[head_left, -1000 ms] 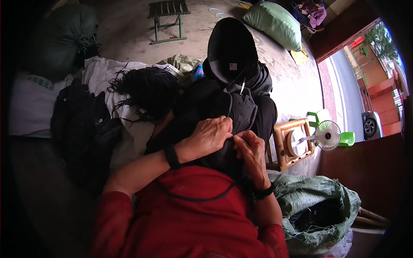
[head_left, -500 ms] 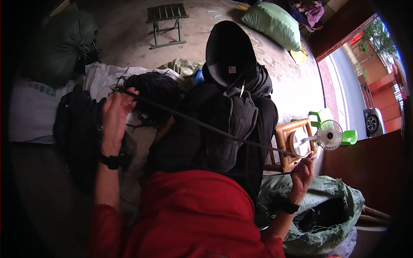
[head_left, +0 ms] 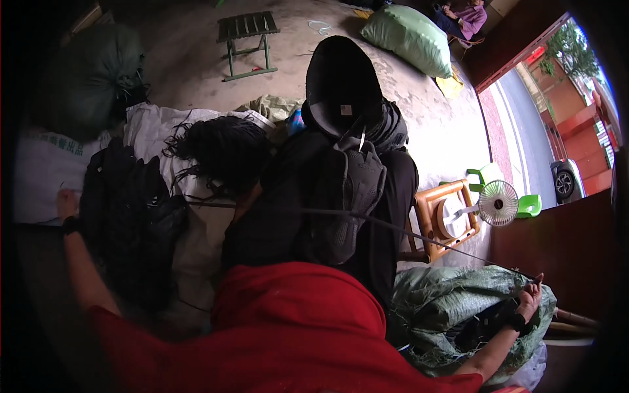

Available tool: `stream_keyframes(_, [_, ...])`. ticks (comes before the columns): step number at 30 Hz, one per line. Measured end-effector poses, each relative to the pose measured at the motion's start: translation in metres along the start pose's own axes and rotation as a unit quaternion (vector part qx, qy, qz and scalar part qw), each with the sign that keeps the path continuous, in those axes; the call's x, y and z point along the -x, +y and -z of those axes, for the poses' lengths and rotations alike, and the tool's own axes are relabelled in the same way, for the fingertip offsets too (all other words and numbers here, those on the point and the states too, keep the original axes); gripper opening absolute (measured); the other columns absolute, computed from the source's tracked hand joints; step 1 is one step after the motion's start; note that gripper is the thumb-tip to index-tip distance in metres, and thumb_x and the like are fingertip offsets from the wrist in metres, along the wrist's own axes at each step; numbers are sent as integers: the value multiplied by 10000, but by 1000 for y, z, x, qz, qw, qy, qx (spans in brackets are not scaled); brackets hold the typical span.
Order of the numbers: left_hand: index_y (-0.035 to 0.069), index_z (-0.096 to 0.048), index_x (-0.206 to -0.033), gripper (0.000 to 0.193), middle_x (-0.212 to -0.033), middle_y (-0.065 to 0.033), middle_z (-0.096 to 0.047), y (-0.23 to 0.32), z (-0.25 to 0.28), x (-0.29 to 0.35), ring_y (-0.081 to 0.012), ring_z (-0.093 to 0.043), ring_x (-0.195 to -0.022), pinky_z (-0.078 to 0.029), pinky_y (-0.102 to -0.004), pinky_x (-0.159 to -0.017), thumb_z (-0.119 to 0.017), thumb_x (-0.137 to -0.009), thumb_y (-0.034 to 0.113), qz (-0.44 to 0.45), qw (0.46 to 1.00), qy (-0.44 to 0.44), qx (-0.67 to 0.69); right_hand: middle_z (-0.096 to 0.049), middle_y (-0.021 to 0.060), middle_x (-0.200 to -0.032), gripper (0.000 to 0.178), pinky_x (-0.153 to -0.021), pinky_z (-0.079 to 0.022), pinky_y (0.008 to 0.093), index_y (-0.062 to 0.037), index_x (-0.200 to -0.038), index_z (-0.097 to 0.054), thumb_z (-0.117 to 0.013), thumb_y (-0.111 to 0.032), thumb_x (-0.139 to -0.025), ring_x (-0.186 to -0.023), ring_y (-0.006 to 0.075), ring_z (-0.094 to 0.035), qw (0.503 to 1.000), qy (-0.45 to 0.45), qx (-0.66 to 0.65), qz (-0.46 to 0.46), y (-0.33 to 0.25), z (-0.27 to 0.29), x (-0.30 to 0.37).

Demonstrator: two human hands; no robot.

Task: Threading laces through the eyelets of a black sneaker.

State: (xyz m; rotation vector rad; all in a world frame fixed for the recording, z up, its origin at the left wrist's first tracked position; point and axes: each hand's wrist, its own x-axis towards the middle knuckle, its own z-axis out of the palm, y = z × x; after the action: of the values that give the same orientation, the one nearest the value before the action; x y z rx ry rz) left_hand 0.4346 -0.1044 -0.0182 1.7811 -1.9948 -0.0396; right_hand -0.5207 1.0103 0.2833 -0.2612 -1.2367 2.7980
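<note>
A dark grey shoe upper [head_left: 359, 187] rests on my lap, with a white, needle-like tool [head_left: 362, 140] sticking up at its far end. A thin black shoelace [head_left: 419, 234] runs taut across it, from side to side. At far right, my right hand [head_left: 529, 298] pinches one end of the lace above a green woven sack. My left hand [head_left: 67, 204] is stretched out at far left with its fingers closed; the lace leads its way but fades against dark shoe uppers [head_left: 128, 223]. Beyond the upper stands a black, oval, hollow piece [head_left: 344, 85] with a small white label.
A heap of black laces [head_left: 223, 154] lies on white sacking to the left. A small fan [head_left: 498, 203] sits by a bamboo stool [head_left: 426, 196] at right. The green sack [head_left: 426, 295] stands close by. Farther off are a folding stool [head_left: 249, 27], a stuffed sack [head_left: 406, 40] and a seated person [head_left: 466, 18].
My hands have moved wide apart, the left out to the far left and down, the right farther right and down. The lace has been drawn out lower across the shoe upper.
</note>
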Motion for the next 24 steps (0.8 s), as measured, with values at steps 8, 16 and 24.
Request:
stream_keyframes(8, [-9, -641, -1069, 310, -981, -243, -657, -40, 170, 39, -314, -630, -913, -468, -410, -824, -515, -874, 195, 87, 973, 14, -214, -715, 56, -988, 271, -478, -420, 178, -30, -1168, -650, -455, -85, -987, -518, 50, -477, 959, -46, 193, 202, -91, 3, -35])
stream_keyframes(16, [88, -625, -1227, 329, -878, 78, -510, 196, 30, 36, -21, -378, -673, -311, -160, -610, -512, -965, 252, 28, 860, -77, 504, -611, 60, -1214, 367, -894, -483, 288, -34, -1244, -566, -580, -47, -878, -1085, 165, -596, 862, -154, 460, 150, 113, -76, 67])
stream_keyframes(24, [28, -678, -987, 147, -808, -51, -715, 631, 38, 275, -66, -628, -668, -464, -183, -556, -621, -856, 65, -131, 720, -445, 515, -665, 114, -989, 175, -748, -524, 323, -36, -958, -675, -581, 20, -821, -898, 281, -669, 542, -388, 629, 399, 379, -178, 207])
